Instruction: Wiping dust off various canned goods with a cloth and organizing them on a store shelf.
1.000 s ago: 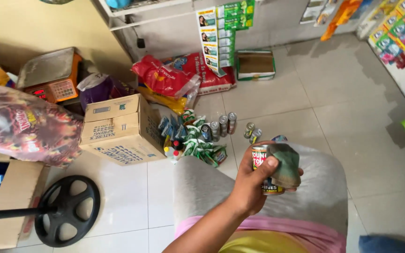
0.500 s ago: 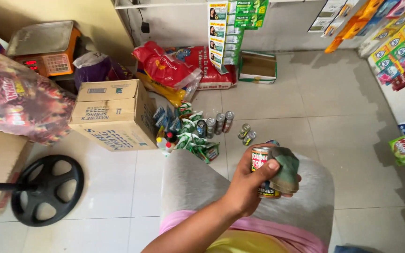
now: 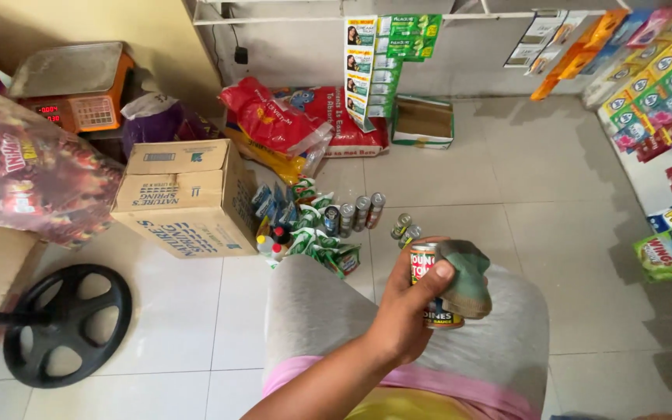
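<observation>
My left hand (image 3: 402,315) grips a small tin can (image 3: 429,292) with a red and yellow label, held above my knees in grey shorts (image 3: 328,319). A grey-green cloth (image 3: 468,280) lies over the can's right side, and my thumb presses on its edge. My right hand does not show. On the tiled floor beyond my knees stand a row of similar cans (image 3: 355,211), two more cans (image 3: 404,227) and a heap of green sachets (image 3: 313,233).
A cardboard box (image 3: 184,198) sits at left beside a big bag of snack packets (image 3: 29,175) and a black fan base (image 3: 68,323). A scale (image 3: 71,85), red sacks (image 3: 289,120) and an open box (image 3: 423,123) line the wall. Sachet strips (image 3: 655,101) hang at right.
The view has shifted slightly, so floor items sit a bit further left. The hand stays on the can and cloth over my knees.
</observation>
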